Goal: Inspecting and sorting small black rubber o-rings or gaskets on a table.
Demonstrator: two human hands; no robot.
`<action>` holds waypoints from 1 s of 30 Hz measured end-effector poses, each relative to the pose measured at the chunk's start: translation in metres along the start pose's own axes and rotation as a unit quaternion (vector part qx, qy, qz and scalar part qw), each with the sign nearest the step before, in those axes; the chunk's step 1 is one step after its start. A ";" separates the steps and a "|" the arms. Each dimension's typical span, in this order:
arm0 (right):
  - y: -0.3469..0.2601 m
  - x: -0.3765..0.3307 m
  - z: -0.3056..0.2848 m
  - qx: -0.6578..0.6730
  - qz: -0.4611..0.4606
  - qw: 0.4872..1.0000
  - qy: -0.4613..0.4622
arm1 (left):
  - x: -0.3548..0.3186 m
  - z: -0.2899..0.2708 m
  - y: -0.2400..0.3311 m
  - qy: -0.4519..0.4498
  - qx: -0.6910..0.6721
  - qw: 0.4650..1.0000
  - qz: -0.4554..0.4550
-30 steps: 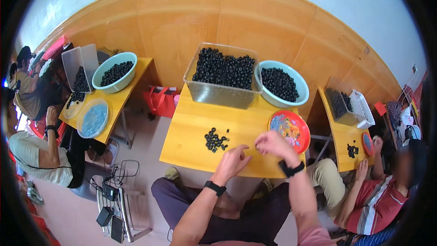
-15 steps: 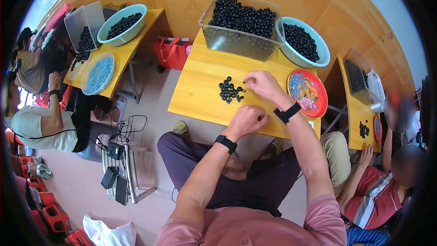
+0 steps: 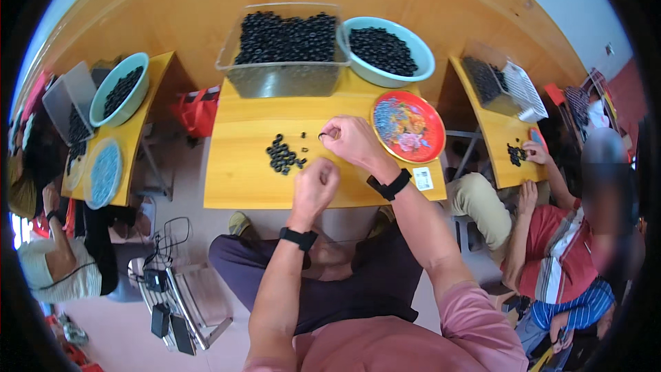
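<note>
Hands (image 3: 354,142) left of printed label (image 3: 422,179)

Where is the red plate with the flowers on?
In the head view, the red plate lies toward the right edge of the middle yellow table, in front of the light-blue basin, right of the person's right hand.

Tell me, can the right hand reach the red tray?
Probably yes: the right hand is just left of the red tray, nothing between them, though it seems to pinch a black piece.
</note>
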State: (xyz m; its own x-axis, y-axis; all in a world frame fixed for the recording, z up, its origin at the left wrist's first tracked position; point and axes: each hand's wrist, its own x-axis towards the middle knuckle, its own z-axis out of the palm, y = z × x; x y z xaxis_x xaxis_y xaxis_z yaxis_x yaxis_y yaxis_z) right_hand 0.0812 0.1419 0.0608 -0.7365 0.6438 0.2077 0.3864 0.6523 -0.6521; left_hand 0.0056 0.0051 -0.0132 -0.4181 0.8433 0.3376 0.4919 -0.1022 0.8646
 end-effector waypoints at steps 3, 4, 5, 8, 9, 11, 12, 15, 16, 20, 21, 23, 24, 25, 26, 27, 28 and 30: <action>0.027 -0.030 -0.013 0.081 0.057 0.995 -0.006 | 0.006 0.002 0.020 0.070 -0.066 0.993 -0.068; 0.033 -0.038 -0.013 0.106 0.057 0.992 -0.038 | 0.006 0.003 0.020 0.056 -0.064 0.996 -0.040; 0.039 -0.045 -0.012 0.131 0.058 0.987 -0.069 | 0.006 0.003 0.019 0.042 -0.062 0.997 -0.011; 0.036 -0.056 -0.014 0.140 0.076 0.984 -0.080 | 0.003 0.002 0.014 0.013 -0.047 0.998 0.035; 0.038 -0.059 -0.013 0.166 0.087 0.979 -0.080 | 0.003 0.002 0.014 0.004 -0.037 0.998 0.043; 0.042 -0.064 -0.011 0.185 0.095 0.974 -0.085 | 0.002 0.005 0.011 -0.006 -0.046 0.999 0.014; 0.043 -0.065 -0.011 0.186 0.095 0.974 -0.091 | 0.002 0.004 0.011 -0.019 -0.044 0.999 0.006; 0.044 -0.069 -0.013 0.158 0.079 0.979 -0.101 | -0.001 0.001 0.010 -0.040 -0.021 0.999 -0.012; 0.038 -0.071 -0.026 0.154 0.072 0.984 -0.059 | -0.002 0.000 0.010 -0.049 -0.002 0.999 -0.022; 0.077 -0.067 -0.079 -0.053 0.116 0.987 0.094 | 0.000 0.002 0.016 -0.052 -0.006 0.998 -0.017; 0.089 -0.064 -0.089 -0.126 0.148 0.975 0.109 | 0.000 0.000 0.014 -0.050 -0.006 0.999 -0.018; 0.118 -0.063 -0.103 -0.153 0.166 0.970 0.086 | 0.001 0.004 0.009 -0.034 -0.019 0.999 -0.012; 0.115 -0.060 -0.104 -0.175 0.182 0.966 0.059 | 0.000 0.002 0.009 -0.031 -0.018 0.999 -0.014; 0.111 -0.059 -0.103 -0.175 0.180 0.966 0.056 | 0.000 0.001 0.009 -0.031 -0.013 0.999 -0.018; 0.107 -0.060 -0.103 -0.197 0.191 0.961 0.037 | 0.000 0.000 0.008 -0.032 -0.009 0.999 -0.022; 0.100 -0.062 -0.104 -0.220 0.204 0.954 0.020 | 0.000 0.001 0.007 -0.032 -0.010 0.999 -0.022; 0.107 -0.062 -0.100 -0.220 0.205 0.953 0.020 | 0.000 0.003 0.006 -0.032 -0.014 0.999 -0.023; 0.115 -0.060 -0.092 -0.241 0.160 0.957 0.031 | 0.000 0.004 0.006 -0.031 -0.017 0.999 -0.023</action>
State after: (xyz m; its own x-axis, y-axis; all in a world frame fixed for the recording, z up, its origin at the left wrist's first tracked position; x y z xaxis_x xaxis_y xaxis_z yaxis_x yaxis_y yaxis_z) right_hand 0.2205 0.2155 0.0401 -0.5089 0.8544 0.1051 0.8089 0.5164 -0.2810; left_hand 0.0110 0.0067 -0.0095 -0.3918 0.8782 0.2743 0.4470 -0.0788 0.8910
